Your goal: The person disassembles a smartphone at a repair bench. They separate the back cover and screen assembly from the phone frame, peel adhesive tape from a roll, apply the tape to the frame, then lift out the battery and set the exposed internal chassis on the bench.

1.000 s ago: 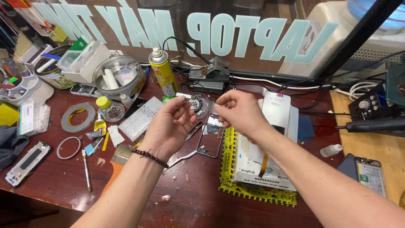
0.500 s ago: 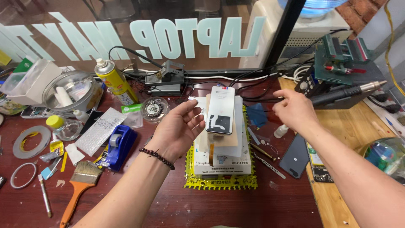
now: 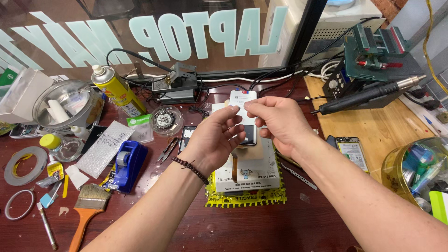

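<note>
In the head view, both hands meet above the white heating pad (image 3: 247, 172), which sits on a yellow mat (image 3: 242, 198). The left hand (image 3: 215, 140) and the right hand (image 3: 275, 119) each pinch a white phone panel (image 3: 243, 114), held upright over the pad's far end. Its long axis runs away from the person, top edge toward the soldering stand (image 3: 175, 86) behind the pad. The right hand grips the panel's upper right edge, the left its lower left side; both are equally close.
</note>
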The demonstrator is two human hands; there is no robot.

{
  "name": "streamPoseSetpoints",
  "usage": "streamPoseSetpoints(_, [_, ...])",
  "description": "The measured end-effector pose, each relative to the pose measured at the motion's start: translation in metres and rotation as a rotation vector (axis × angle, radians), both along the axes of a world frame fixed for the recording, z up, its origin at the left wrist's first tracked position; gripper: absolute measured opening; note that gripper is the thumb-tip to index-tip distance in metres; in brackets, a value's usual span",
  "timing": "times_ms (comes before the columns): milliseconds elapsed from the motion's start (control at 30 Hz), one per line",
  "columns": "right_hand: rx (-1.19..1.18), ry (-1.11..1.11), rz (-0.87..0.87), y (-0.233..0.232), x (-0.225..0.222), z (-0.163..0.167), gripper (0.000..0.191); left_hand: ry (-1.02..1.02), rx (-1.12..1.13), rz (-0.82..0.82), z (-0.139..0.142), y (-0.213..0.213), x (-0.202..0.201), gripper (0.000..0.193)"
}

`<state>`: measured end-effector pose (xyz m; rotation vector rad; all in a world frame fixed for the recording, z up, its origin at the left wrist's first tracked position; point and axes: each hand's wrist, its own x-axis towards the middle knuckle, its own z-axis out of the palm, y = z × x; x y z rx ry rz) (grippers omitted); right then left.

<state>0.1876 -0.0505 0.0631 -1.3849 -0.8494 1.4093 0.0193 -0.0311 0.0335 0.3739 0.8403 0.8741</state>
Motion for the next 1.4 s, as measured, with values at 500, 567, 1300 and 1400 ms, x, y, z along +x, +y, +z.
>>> streamPoseSetpoints(500, [-0.269,-0.274,0.114,-0.014,0.026,-0.037,0.016,0.862,0.278,-0.127,-0.025,-0.024,-0.010,0.016])
streamPoseSetpoints(567, [-0.326,-0.289,0.127,-0.016,0.024,-0.047,0.017,0.935,0.284,-0.141,-0.032,-0.029,-0.010,0.015])
streamPoseSetpoints(1300, [-0.391,-0.447,0.063,-0.021,0.002,-0.059,0.018,0.835,0.252,-0.111,-0.046,-0.036,-0.005,0.016])
streamPoseSetpoints(1400, [-0.392,-0.463,0.041,-0.020,0.000,-0.059,0.017,0.826,0.246,-0.116,-0.047,-0.036,-0.004,0.016])
